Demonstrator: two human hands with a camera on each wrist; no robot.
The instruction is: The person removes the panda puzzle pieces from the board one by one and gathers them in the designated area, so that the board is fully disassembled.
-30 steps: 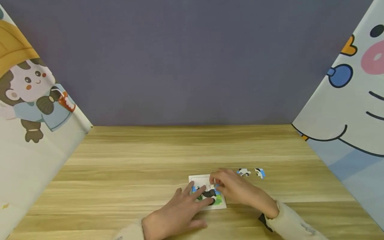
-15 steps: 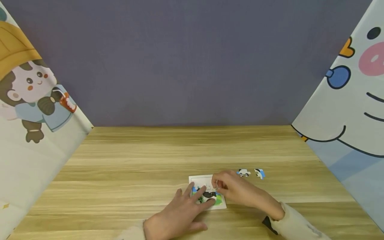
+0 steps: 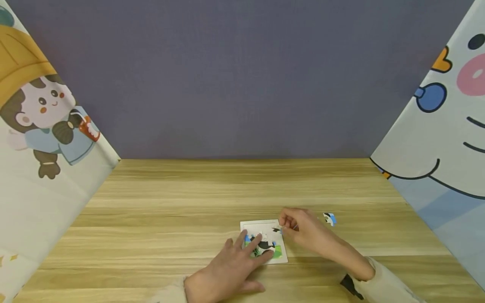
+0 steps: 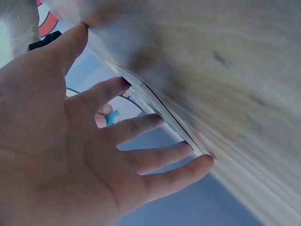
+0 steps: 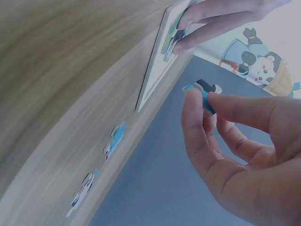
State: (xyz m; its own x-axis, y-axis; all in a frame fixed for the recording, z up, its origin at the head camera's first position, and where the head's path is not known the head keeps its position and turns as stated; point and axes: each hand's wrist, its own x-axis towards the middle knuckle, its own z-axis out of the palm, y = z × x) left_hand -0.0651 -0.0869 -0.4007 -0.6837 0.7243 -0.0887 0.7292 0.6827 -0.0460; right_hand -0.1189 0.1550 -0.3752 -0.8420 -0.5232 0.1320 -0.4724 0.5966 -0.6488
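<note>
A small panda jigsaw puzzle in a white-framed tray [image 3: 282, 257] lies on the table, its lower part filled with black, white and green pieces. My left hand [image 3: 227, 269] spreads over it, fingers straight; the left wrist view puts their tips at the tray [image 4: 155, 101]. Just off the tray's upper right corner, my right hand [image 3: 312, 231] pinches a jigsaw piece [image 3: 276, 230] between thumb and fingertips. That jigsaw piece [image 5: 209, 96] looks blue, black and white in the right wrist view, held above the tray's level.
One loose blue, black and white piece [image 3: 329, 219] lies right of the tray. From the right wrist, two loose pieces show on the wooden table, a blue one [image 5: 114, 141] and a white one [image 5: 82, 193]. Cartoon-printed side panels and a grey back wall surround the table.
My right hand has moved to the right and slightly away from the tray, and the pinched jigsaw piece now shows. It now covers the panda-face piece in the head view. The left hand stays put.
</note>
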